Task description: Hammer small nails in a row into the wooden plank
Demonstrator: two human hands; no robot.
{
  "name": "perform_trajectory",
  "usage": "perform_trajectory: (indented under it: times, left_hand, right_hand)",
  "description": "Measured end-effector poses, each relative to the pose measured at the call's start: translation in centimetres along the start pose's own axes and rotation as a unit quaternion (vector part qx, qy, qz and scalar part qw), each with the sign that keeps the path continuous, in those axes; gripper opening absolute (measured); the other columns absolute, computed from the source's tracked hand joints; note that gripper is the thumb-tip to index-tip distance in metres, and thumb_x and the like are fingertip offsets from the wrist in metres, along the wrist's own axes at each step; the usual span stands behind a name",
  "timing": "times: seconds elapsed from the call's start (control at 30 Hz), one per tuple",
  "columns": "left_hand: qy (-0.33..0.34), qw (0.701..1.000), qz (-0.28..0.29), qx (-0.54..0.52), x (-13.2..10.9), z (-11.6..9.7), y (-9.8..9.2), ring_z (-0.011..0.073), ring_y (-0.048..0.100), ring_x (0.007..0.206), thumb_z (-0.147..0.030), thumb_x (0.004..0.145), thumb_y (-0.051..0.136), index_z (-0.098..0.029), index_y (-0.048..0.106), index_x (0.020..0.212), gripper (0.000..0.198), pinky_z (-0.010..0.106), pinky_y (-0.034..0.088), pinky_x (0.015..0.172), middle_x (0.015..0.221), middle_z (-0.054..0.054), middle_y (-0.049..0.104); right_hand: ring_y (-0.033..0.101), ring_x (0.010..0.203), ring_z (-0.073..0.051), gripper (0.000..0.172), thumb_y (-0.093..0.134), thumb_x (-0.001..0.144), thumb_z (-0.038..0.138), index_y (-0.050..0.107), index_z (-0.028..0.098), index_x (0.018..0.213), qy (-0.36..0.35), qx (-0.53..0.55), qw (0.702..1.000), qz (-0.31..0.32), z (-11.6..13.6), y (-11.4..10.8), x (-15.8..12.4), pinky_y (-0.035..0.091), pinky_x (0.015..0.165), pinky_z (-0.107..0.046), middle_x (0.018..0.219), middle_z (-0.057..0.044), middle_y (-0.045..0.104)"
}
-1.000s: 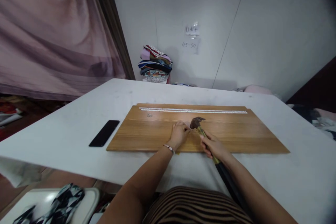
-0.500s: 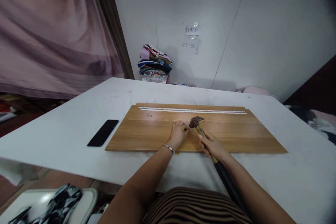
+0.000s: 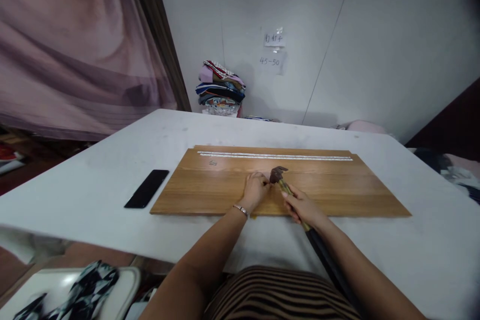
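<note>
A brown wooden board (image 3: pixel 337 185) lies flat on the white table. My left hand (image 3: pixel 255 190) rests on its middle, fingertips pinched together; what they hold is too small to make out. Wrapped round the handle of a claw hammer (image 3: pixel 277 174) is my right hand (image 3: pixel 302 205). The hammer's head is just right of my left fingertips, low over the board. A small group of nails (image 3: pixel 213 163) lies on the board's upper left. Two white measuring strips (image 3: pixel 277 156) run along its far edge.
A black phone (image 3: pixel 147 189) lies on the white table (image 3: pixel 93 185) left of the board. Folded clothes (image 3: pixel 220 90) are stacked behind the table by the wall. A white stool (image 3: pixel 129 285) with patterned cloth stands at the lower left.
The view has shifted very slightly. Both hands and the hammer hold nearly the same place on the board.
</note>
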State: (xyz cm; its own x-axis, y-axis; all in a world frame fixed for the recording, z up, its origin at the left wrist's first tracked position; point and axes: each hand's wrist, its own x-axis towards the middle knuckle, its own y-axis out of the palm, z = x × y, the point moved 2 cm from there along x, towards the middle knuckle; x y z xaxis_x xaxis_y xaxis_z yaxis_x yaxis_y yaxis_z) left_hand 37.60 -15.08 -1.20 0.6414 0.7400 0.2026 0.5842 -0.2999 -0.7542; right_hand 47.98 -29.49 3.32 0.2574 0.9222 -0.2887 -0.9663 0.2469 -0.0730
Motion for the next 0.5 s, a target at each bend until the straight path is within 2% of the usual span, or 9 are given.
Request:
perform_trajectory:
  times: [0.23, 0.5]
  left_hand:
    - [0.000, 1.000, 0.000, -0.006, 0.00, 0.05, 0.03, 0.0213, 0.060, 0.102, -0.017, 0.082, 0.068, -0.021, 0.077, 0.080, 0.010, 0.038, 0.039, 0.096, 0.094, 0.005, 0.072]
    - [-0.009, 1.000, -0.001, -0.008, 0.04, 0.18, 0.14, 0.0213, 0.060, 0.102, -0.018, 0.082, 0.068, -0.021, 0.077, 0.079, 0.010, 0.038, 0.039, 0.096, 0.092, 0.005, 0.072]
  right_hand:
    - [0.032, 0.030, -0.005, 0.065, 0.062, 0.078, 0.054, 0.050, 0.021, 0.133, -0.007, -0.002, 1.000, -0.008, -0.06, -0.01, -0.10, 0.026, 0.029, -0.018, 0.054, 0.012, 0.044]
    - [0.033, 0.030, -0.006, 0.071, 0.062, 0.079, 0.052, 0.045, 0.022, 0.141, -0.004, -0.004, 1.000, -0.010, 0.01, -0.09, -0.12, 0.024, 0.029, -0.019, 0.054, 0.011, 0.044]
